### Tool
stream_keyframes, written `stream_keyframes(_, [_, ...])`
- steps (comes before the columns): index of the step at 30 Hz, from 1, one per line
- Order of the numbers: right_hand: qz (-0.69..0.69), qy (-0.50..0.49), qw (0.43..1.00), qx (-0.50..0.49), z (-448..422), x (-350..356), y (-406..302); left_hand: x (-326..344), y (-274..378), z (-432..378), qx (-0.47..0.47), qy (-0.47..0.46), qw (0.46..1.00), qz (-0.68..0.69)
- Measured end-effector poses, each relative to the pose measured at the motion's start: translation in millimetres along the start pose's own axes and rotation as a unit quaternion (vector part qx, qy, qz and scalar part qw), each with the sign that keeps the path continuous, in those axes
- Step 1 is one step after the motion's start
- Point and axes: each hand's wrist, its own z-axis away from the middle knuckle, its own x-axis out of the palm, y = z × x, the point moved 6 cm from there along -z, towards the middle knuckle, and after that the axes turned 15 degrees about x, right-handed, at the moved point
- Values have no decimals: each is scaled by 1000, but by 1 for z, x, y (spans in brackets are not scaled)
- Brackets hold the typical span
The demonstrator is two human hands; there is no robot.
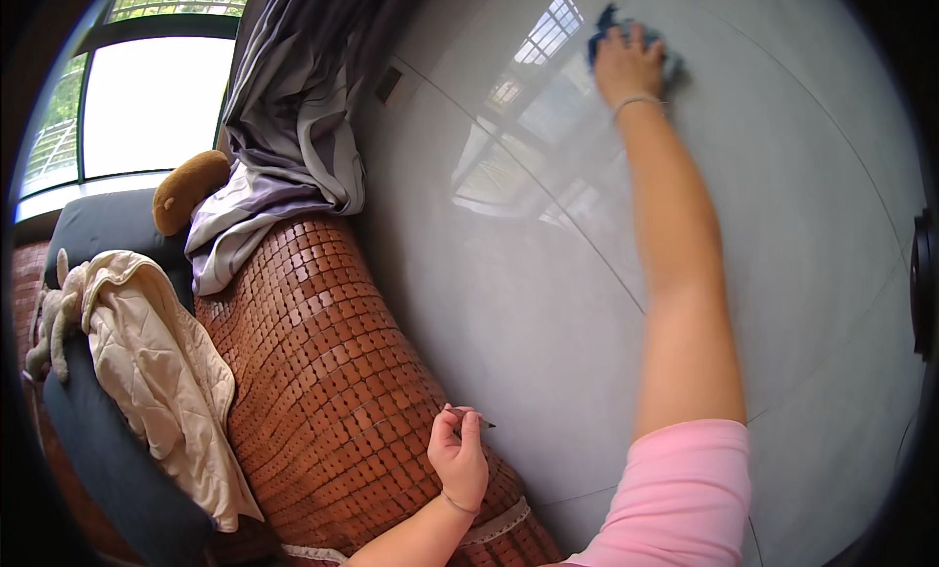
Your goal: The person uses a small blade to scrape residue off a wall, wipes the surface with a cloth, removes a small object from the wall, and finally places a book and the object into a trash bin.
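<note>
My right hand (629, 66) is stretched far forward at the top of the view, pressed on a dark blue and grey cloth (671, 57) against the glossy grey tiled surface (513, 295). Both hand and cloth are slightly blurred. Near the bottom centre, above the edge of a brown tile-pattern seat mat (330, 325), my left hand (460, 449) pinches a small, thin, dark pointed object (484, 422) between thumb and fingers; its exact kind cannot be told.
Grey and purple curtain fabric (293, 149) hangs at the upper left, beside a window (147, 105). A brown plush cushion (187, 189), a cream quilted cloth (154, 369) and a plush toy (57, 321) lie on the dark sofa backrest (110, 457). A dark round-edged object (923, 284) shows at the right rim.
</note>
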Motion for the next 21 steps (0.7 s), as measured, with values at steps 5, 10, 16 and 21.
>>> stream_keyframes(5, [-1, -159, 970, -185, 96, 28, -90, 6, -2, 1, -20, -3, 1000, 15])
stream_keyframes(10, [47, -5, 999, 23, -2, -19, 96, 7, -4, -1, -39, 6, 999, 27])
stream_keyframes(16, [294, 98, 905, 290, 29, -111, 538, 10, -8, 2, -36, -4, 999, 27])
stream_keyframes(21, [267, 87, 815, 507, 211, -227, 817, 10, -10, 0, -15, -21, 1000, 8])
